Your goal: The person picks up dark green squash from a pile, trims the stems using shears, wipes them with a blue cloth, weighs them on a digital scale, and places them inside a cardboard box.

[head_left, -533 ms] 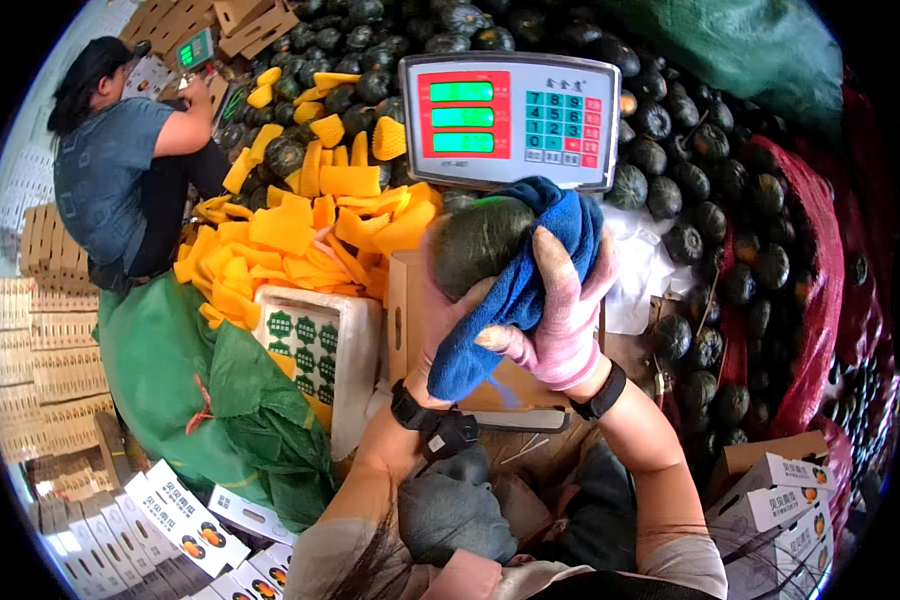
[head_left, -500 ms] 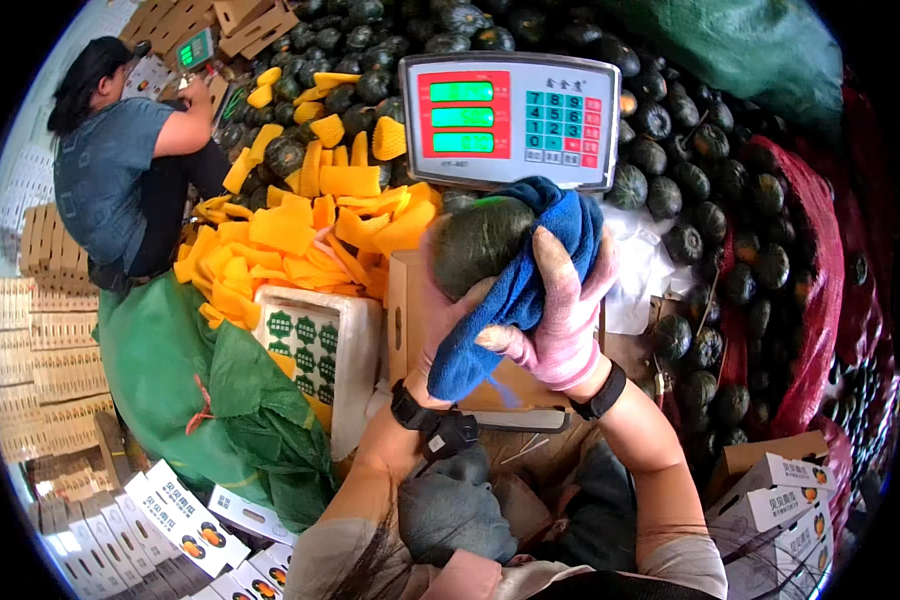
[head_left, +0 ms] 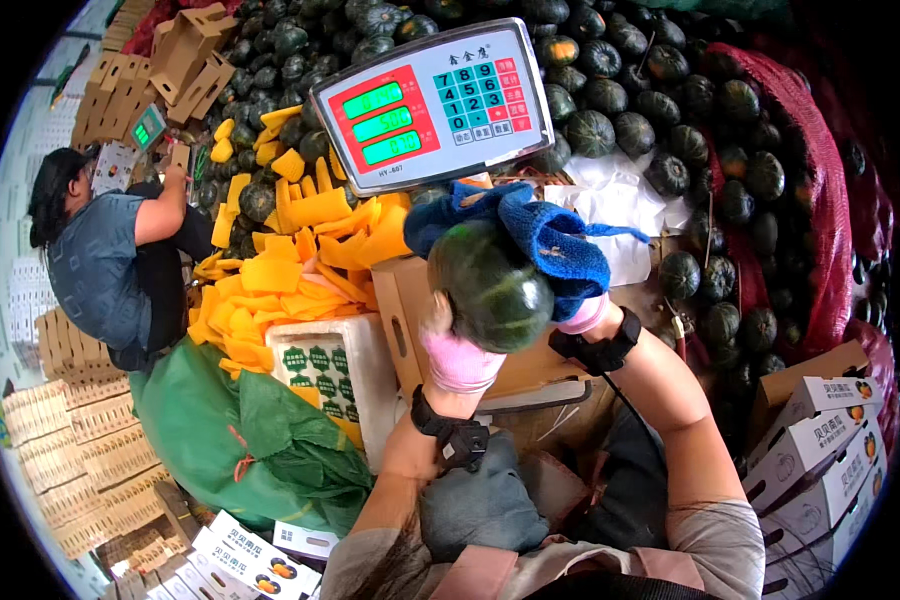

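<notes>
Green squash (head_left: 497, 287) against cupped left hand (head_left: 454, 350); right hand (head_left: 583, 315) under blue cloth (head_left: 562, 246), grip unclear.

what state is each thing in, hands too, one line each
held pumpkin: raised, rind uncut where visible
blue cloth: bunched, draped against the held pumpkin
left hand: gloved, against the held pumpkin's side
right hand: gloved, mostly hidden by cloth
scale display: switched on, lit green
white foam box: open, green labels inside
yellow foam nets: loosely heaped
</notes>
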Available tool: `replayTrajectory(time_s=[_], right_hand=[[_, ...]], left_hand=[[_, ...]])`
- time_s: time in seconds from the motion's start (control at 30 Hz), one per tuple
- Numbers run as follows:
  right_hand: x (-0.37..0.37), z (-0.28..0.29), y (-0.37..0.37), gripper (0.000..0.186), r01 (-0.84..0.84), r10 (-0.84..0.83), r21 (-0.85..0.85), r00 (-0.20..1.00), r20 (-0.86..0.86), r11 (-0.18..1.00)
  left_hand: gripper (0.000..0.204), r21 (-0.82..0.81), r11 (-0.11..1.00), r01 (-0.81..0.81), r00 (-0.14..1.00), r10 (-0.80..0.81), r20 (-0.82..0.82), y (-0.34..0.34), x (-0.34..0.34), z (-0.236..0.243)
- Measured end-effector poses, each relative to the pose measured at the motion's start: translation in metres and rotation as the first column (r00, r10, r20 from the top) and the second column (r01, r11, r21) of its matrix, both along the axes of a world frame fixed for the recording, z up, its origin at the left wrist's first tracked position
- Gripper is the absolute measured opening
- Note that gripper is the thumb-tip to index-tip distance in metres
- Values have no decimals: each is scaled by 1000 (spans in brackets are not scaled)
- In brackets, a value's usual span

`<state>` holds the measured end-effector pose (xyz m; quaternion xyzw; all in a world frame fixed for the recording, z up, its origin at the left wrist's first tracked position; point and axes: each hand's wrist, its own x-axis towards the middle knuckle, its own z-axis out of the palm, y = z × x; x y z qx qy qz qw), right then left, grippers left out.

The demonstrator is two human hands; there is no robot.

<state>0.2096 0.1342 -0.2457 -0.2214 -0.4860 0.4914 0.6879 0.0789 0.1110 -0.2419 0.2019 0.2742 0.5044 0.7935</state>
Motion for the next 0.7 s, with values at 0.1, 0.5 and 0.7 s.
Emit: replayTrajectory(time_s=[0.1,0.5,0.7], right_hand=[[1,-19,0,28,85,-91,40,981,173,996],[7,1,-10,39,319,-330,136,702,631,938],[1,-13,-21,43,204,-168,11,768,618,979]], left_hand=[[76,-78,997,-13,993,22,117,6,-3,-3],[78,444,889,-111,938,242,-250,12,-23,-18],[70,41,997,-63,972,52,229,6,-30,-23]])
